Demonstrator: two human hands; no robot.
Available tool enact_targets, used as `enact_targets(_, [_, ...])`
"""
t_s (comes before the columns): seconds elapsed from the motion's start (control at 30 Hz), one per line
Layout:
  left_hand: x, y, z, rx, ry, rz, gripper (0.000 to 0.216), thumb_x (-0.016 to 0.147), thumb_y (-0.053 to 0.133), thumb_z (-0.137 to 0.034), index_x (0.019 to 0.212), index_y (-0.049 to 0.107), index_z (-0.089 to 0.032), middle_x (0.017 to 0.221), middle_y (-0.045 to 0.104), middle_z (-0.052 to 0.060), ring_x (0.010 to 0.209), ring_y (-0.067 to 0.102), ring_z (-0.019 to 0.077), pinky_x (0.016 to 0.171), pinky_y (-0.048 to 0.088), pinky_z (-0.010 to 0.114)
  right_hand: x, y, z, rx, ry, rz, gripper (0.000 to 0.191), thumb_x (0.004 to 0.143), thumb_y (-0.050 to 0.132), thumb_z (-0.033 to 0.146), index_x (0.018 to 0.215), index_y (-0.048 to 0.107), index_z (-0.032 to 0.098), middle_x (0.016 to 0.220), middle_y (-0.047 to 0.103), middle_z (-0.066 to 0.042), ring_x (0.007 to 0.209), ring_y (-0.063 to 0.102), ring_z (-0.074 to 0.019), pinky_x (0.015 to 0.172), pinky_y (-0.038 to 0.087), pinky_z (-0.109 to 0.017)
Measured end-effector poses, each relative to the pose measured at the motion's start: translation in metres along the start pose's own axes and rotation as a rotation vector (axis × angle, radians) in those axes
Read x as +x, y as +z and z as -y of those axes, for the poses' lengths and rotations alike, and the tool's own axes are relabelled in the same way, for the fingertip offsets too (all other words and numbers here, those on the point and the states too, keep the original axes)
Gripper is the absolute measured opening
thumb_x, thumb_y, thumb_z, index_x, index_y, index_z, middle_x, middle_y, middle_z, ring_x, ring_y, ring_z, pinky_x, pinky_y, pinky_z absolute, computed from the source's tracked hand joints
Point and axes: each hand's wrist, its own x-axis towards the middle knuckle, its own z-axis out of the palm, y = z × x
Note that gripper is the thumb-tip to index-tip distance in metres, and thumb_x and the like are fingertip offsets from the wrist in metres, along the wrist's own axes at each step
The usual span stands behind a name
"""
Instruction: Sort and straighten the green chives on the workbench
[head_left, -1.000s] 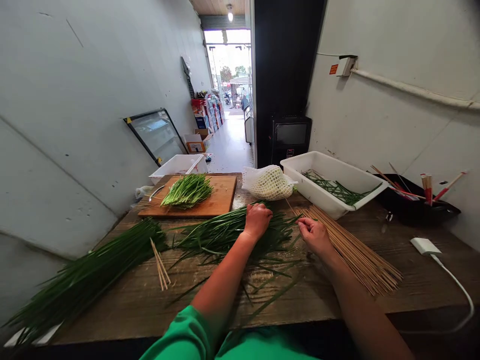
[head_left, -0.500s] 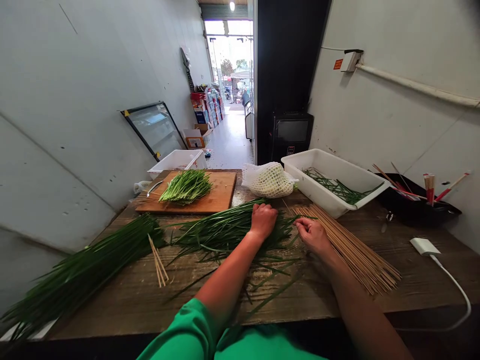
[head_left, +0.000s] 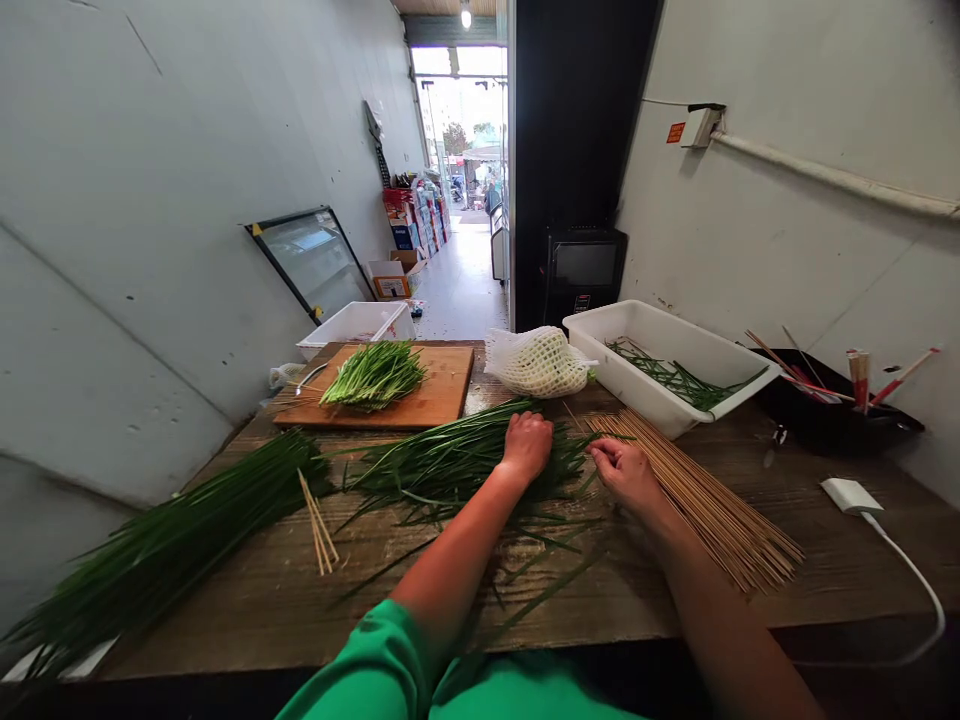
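Note:
A loose pile of long green garlic chives (head_left: 442, 450) lies across the middle of the wooden table. My left hand (head_left: 527, 445) rests over the pile's right part, its fingers curled down around the leaves. Just to the right, my right hand (head_left: 624, 472) is closed in a pinch at the leaf tips; whatever sits between thumb and finger is too small to make out. Thin bamboo skewers (head_left: 705, 500) lie in a spread bundle beside and partly behind my right hand. Stray chive leaves are scattered on the table below my hands.
A cutting board (head_left: 450, 385) bears cut chives (head_left: 375, 376). Another chive bunch (head_left: 187, 530) lies left, near a few short skewers (head_left: 318, 525). Behind stand a foam-netted bundle (head_left: 538, 362) and a white tub (head_left: 600, 330) with chives. A black pan (head_left: 840, 420) and white charger (head_left: 851, 495) are right.
Both hands stay almost in place, the left still on the chives and the right still pinched. The camera view has shifted very slightly.

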Motion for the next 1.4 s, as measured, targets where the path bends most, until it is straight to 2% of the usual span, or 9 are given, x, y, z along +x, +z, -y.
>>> enact_targets(0.23, [0.0, -0.004, 0.002, -0.017, -0.08, 0.034, 0.019, 0.083, 0.054, -0.018, 0.097, 0.067, -0.015, 0.094, 0.068, 0.013, 0.096, 0.059, 0.0256, 0.084, 0.04, 0.036, 0.0, -0.001, 0.003, -0.003, 0.008, -0.01, 0.031, 0.079, 0.044, 0.035, 0.083, 0.068, 0.016, 0.073, 0.071, -0.006, 0.057, 0.06, -0.0157, 0.051, 0.041, -0.024])
enact_targets(0.33, [0.0, -0.004, 0.007, -0.072, -0.059, 0.058, 0.017, 0.079, 0.059, -0.021, 0.092, 0.07, -0.018, 0.095, 0.069, 0.011, 0.096, 0.06, 0.025, 0.085, 0.041, 0.035, 0.0, -0.001, 0.003, -0.016, -0.007, -0.025, 0.031, 0.079, 0.044, 0.035, 0.082, 0.068, 0.017, 0.074, 0.071, -0.006, 0.056, 0.059, -0.0152, 0.051, 0.041, -0.024])
enact_targets(0.47, [0.003, -0.002, 0.013, -0.254, -0.1, -0.066, 0.017, 0.078, 0.058, -0.022, 0.087, 0.073, -0.021, 0.093, 0.07, 0.006, 0.093, 0.061, 0.0212, 0.084, 0.043, 0.033, 0.0, -0.001, 0.002, -0.003, -0.018, -0.023, 0.03, 0.079, 0.044, 0.035, 0.083, 0.068, 0.017, 0.076, 0.072, -0.006, 0.059, 0.061, -0.0159, 0.053, 0.043, -0.025])
enact_targets(0.7, [0.008, -0.001, 0.018, -0.691, -0.298, -0.187, 0.021, 0.074, 0.057, -0.018, 0.087, 0.073, -0.016, 0.08, 0.072, 0.003, 0.073, 0.063, 0.0132, 0.071, 0.047, 0.023, -0.001, 0.0, 0.004, 0.021, -0.037, -0.008, 0.03, 0.08, 0.044, 0.034, 0.084, 0.068, 0.017, 0.078, 0.071, -0.006, 0.061, 0.061, -0.016, 0.054, 0.044, -0.024])
enact_targets(1.03, [0.013, 0.003, 0.029, -0.89, -0.303, -0.263, 0.024, 0.076, 0.059, -0.034, 0.08, 0.072, -0.014, 0.07, 0.069, 0.002, 0.064, 0.059, 0.012, 0.062, 0.045, 0.022, -0.006, -0.002, 0.014, -0.002, -0.074, 0.037, 0.032, 0.081, 0.044, 0.036, 0.081, 0.069, 0.017, 0.066, 0.067, -0.004, 0.052, 0.054, -0.014, 0.048, 0.038, -0.023])
enact_targets(1.13, [0.011, 0.001, 0.028, -0.816, -0.263, -0.229, 0.023, 0.079, 0.057, -0.031, 0.087, 0.071, -0.015, 0.075, 0.069, 0.002, 0.068, 0.06, 0.0125, 0.066, 0.045, 0.024, -0.006, -0.002, 0.014, -0.008, -0.066, 0.03, 0.032, 0.08, 0.044, 0.037, 0.081, 0.069, 0.017, 0.064, 0.066, -0.003, 0.05, 0.053, -0.0137, 0.046, 0.036, -0.023])
enact_targets(1.27, [0.004, -0.004, 0.02, -0.385, -0.093, -0.154, 0.015, 0.076, 0.065, -0.028, 0.087, 0.072, -0.021, 0.091, 0.068, 0.006, 0.092, 0.058, 0.0197, 0.085, 0.04, 0.033, -0.003, -0.004, 0.01, 0.032, -0.04, 0.011, 0.032, 0.079, 0.044, 0.037, 0.082, 0.069, 0.017, 0.068, 0.068, -0.005, 0.053, 0.056, -0.0145, 0.048, 0.039, -0.023])
enact_targets(1.33, [0.001, -0.003, 0.017, -0.189, -0.046, -0.092, 0.013, 0.075, 0.066, -0.028, 0.084, 0.073, -0.021, 0.092, 0.067, 0.009, 0.099, 0.054, 0.0243, 0.089, 0.036, 0.038, -0.002, -0.005, 0.009, 0.051, -0.024, -0.004, 0.032, 0.078, 0.043, 0.036, 0.083, 0.068, 0.017, 0.071, 0.069, -0.005, 0.054, 0.057, -0.0149, 0.049, 0.04, -0.024])
enact_targets(1.4, [0.0, -0.002, 0.015, -0.119, -0.044, -0.046, 0.012, 0.076, 0.065, -0.026, 0.083, 0.074, -0.021, 0.09, 0.066, 0.009, 0.1, 0.053, 0.026, 0.088, 0.034, 0.04, -0.002, -0.006, 0.009, 0.049, -0.016, -0.007, 0.033, 0.077, 0.044, 0.037, 0.083, 0.069, 0.016, 0.071, 0.069, -0.006, 0.053, 0.057, -0.0148, 0.048, 0.039, -0.024])
